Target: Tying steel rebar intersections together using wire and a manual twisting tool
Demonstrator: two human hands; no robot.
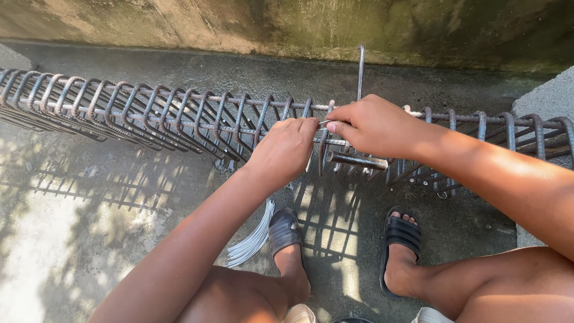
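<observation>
A long rebar cage of dark steel bars and closely spaced stirrups lies across the concrete floor in front of me. My left hand grips a stirrup near the cage's top bar. Close beside it, my right hand pinches a thin piece of tie wire at the same joint and also holds a dark metal rod-like tool that pokes out under the palm. The two hands almost touch.
A bundle of pale tie wires lies on the floor by my left foot. My feet wear black slide sandals. A stained concrete wall runs behind the cage. A single bar stands upright.
</observation>
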